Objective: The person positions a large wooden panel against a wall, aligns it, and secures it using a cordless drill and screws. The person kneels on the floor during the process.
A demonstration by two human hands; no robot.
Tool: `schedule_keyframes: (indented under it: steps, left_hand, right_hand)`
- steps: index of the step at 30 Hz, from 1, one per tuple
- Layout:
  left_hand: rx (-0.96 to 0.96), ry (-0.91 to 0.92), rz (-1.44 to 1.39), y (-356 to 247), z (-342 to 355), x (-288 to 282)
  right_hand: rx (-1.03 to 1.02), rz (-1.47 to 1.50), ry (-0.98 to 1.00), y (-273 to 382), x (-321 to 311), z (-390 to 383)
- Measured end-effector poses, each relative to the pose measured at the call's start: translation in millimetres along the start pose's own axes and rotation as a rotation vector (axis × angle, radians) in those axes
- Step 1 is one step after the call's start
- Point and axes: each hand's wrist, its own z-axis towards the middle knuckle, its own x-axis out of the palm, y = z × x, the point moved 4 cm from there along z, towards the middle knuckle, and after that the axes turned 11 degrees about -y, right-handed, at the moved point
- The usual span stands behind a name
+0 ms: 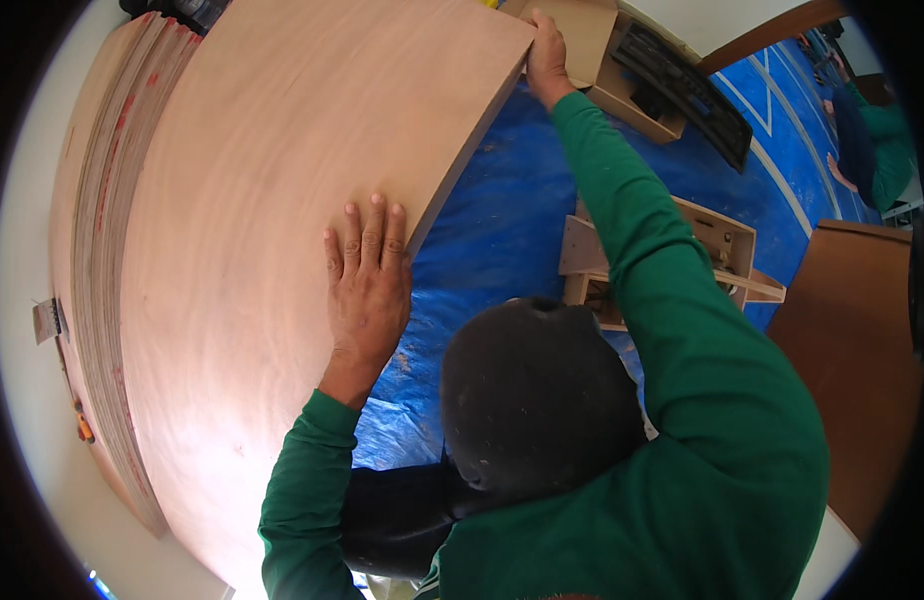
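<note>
A large pale plywood panel point(272, 180) leans upright and fills the left half of the view. Flat on its face near the right edge lies my left hand point(367, 280), fingers stretched out and thumb hidden. At the far right corner of the panel, my right hand point(547, 55) grips the edge, with some of its fingers out of sight. Both arms wear green sleeves. A dark rounded pad point(537, 395) on my bent knee is below, between my arms.
More plywood sheets point(107, 230) stand stacked at the left wall. A blue tarp point(502, 190) covers the floor. Beyond my right arm are a wooden tool box point(717, 235), a cardboard box point(587, 40) and a black case point(682, 90). A brown board point(852, 350) and another person point(882, 150) are at right.
</note>
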Motion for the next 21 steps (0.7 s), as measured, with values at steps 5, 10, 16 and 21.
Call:
schedule_keyframes:
  steps: [5,10,16,21]
  left_hand:
    - [-0.025,0.003,-0.064,-3,2,-5]
    - [-0.053,0.025,0.036,-5,11,1]
    - [-0.065,0.072,0.02,-3,10,5]
    - [-0.065,0.087,0.016,-2,8,8]
  right_hand:
    - [0.329,-0.037,0.615,35,-20,40]
    - [0.377,-0.272,0.511,74,-50,142]
    - [0.26,-0.334,0.201,-14,2,85]
    - [0.551,-0.121,0.31,-56,-5,76]
